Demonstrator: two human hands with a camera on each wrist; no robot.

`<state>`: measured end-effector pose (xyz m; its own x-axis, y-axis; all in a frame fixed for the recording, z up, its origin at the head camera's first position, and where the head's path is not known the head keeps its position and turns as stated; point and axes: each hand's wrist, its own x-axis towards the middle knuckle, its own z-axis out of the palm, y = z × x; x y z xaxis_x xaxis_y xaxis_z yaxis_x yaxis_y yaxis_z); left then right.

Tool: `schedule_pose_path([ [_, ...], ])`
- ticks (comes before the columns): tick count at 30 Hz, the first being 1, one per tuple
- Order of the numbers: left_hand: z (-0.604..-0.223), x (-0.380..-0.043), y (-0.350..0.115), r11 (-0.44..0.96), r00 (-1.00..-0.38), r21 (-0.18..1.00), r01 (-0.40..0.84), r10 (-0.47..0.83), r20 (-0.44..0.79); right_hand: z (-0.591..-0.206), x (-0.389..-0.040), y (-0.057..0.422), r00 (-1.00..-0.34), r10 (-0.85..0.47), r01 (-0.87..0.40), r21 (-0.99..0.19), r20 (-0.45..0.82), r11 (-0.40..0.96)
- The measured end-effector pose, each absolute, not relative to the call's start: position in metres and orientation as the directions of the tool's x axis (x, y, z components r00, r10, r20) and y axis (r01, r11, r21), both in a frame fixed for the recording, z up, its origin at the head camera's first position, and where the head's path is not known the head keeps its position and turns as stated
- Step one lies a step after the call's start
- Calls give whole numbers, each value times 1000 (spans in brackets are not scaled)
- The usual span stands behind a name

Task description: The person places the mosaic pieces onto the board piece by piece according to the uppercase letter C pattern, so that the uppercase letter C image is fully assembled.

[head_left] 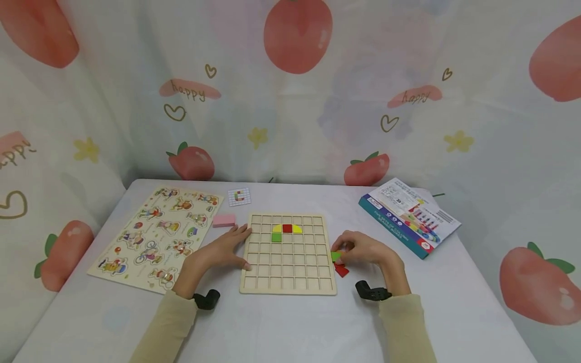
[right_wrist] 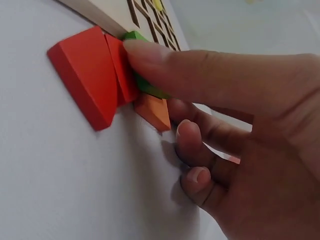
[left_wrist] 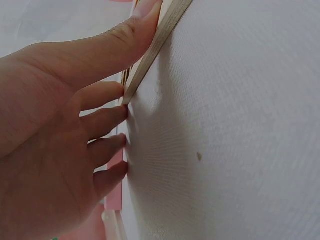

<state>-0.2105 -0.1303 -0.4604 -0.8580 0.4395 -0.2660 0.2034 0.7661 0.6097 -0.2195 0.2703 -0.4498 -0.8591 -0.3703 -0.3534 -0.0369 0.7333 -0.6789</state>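
Note:
A wooden grid board (head_left: 290,272) lies on the white table. Along its left edge rests my left hand (head_left: 220,249), with the thumb on the rim and the fingers extended. At the board's right edge, my right hand (head_left: 365,248) pinches a green block (right_wrist: 145,86) between thumb and fingers. Beside it are red blocks (right_wrist: 82,75) and an orange block (right_wrist: 155,111), partly hidden in the head view. On the grid, a red square (head_left: 287,228) sits between two yellow pieces (head_left: 297,229), with a green square (head_left: 276,237) below the left one.
A picture puzzle board (head_left: 169,229) lies to the left. Near it are a pink block (head_left: 224,221) and a small pattern card (head_left: 239,196) with a coloured design. At the back right lies a teal and white box (head_left: 399,222). A printed curtain (head_left: 290,126) hangs behind the table.

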Motion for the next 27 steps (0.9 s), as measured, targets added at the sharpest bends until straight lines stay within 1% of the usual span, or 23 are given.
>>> schedule_pose_path([
  [4, -460, -210, -130, 759, -859, 621, 196, 438, -265, -452, -221, 269, -874, -348, -30, -677, -339, 735],
  [9, -461, -210, -129, 762, -856, 619, 192, 438, -273, -457, -224, 274, -898, -317, -10, -708, -304, 706],
  [15, -458, -209, -128, 758, -857, 620, 202, 442, -263, -461, -227, 280, -940, -259, -5, -749, -222, 662],
  [21, -457, -208, -130, 756, -859, 621, 208, 445, -254, -462, -226, 278, -953, -265, -38, -808, -148, 589],
  [27, -457, -208, -130, 760, -861, 618, 201, 438, -258, -464, -228, 273, -955, -271, -42, -850, -121, 526],
])
